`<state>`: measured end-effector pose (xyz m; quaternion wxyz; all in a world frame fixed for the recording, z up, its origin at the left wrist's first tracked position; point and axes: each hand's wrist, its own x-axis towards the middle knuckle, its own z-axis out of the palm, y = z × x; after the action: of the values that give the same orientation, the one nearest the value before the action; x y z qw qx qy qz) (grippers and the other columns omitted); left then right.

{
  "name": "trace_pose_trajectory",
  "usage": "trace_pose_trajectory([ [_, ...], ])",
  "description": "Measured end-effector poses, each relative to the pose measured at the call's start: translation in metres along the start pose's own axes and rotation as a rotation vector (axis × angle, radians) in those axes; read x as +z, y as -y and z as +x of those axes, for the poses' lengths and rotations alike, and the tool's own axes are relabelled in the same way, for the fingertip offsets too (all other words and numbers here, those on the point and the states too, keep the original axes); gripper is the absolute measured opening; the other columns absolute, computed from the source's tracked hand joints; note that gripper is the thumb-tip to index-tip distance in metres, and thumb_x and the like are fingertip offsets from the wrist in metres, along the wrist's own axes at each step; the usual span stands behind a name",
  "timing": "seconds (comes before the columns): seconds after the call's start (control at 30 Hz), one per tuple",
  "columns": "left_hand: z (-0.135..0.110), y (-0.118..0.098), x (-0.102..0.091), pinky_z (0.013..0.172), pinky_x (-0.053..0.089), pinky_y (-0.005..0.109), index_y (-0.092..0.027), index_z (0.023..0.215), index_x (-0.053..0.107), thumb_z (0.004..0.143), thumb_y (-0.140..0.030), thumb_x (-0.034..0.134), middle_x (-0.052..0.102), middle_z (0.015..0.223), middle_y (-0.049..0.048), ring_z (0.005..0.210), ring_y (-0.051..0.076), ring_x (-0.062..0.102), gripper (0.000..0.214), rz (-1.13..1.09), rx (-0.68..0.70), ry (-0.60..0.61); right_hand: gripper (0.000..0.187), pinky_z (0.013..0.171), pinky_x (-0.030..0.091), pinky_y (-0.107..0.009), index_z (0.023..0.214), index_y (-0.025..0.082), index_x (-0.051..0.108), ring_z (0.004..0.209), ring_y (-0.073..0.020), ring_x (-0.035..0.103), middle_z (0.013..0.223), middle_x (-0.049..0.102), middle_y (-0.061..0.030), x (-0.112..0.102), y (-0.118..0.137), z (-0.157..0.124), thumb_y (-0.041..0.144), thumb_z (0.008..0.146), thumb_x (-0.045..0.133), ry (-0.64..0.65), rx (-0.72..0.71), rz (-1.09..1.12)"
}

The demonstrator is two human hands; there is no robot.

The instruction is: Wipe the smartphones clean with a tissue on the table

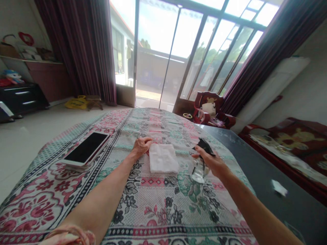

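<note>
Head view: a folded white cloth [163, 159] is laid flat on a patterned tablecloth [155, 199], between the person's two hands. The left hand [141, 147] is held just beside the cloth's upper left corner, its fingers curled together; whether anything is pinched in them cannot be told. By the right hand [209, 159], a clear bottle [198, 173] with a black top [205, 147] is gripped near its upper end, to the right of the white cloth and apart from it; whether its base is touching the tablecloth cannot be made out. Farther left, a white-framed tablet [87, 148] with a dark screen is seen lying on the tablecloth's left part, well apart from the bottle.
</note>
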<state>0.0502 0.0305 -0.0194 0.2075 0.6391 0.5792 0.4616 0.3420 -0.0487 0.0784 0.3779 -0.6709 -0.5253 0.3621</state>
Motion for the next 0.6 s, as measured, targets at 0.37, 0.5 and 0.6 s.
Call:
trace_pose_trajectory([
  [0.37, 0.003, 0.007, 0.004, 0.081, 0.054, 0.025, -0.021, 0.092, 0.075, 0.077, -0.024, 0.055, 0.076, 0.093, 0.0023, 0.088, 0.02, 0.07, 0.025, -0.013, 0.018, 0.007, 0.058, 0.07, 0.047, -0.029, 0.106, 0.019, 0.054, 0.082, -0.021, 0.058, 0.093, 0.062, -0.005, -0.046, -0.049, 0.108, 0.068, 0.075, 0.047, -0.392, -0.367, -0.108],
  [0.5, 0.003, 0.009, 0.004, 0.082, 0.054, 0.025, -0.022, 0.091, 0.075, 0.076, -0.026, 0.055, 0.076, 0.094, 0.0015, 0.087, 0.02, 0.07, 0.025, -0.001, 0.026, 0.006, 0.059, 0.071, 0.047, -0.03, 0.104, 0.018, 0.055, 0.082, -0.0216, 0.058, 0.091, 0.063, -0.0058, -0.05, -0.058, 0.112, 0.066, 0.07, 0.054, -0.35, -0.327, -0.14],
  [0.6, 0.003, 0.009, 0.003, 0.083, 0.053, 0.025, -0.021, 0.091, 0.075, 0.076, -0.027, 0.055, 0.075, 0.095, 0.0019, 0.09, 0.021, 0.07, 0.026, 0.002, 0.035, 0.008, 0.061, 0.078, 0.046, -0.033, 0.106, 0.017, 0.053, 0.086, -0.0217, 0.058, 0.097, 0.063, -0.0071, -0.047, -0.065, 0.109, 0.06, 0.064, 0.063, -0.363, -0.349, -0.168],
])
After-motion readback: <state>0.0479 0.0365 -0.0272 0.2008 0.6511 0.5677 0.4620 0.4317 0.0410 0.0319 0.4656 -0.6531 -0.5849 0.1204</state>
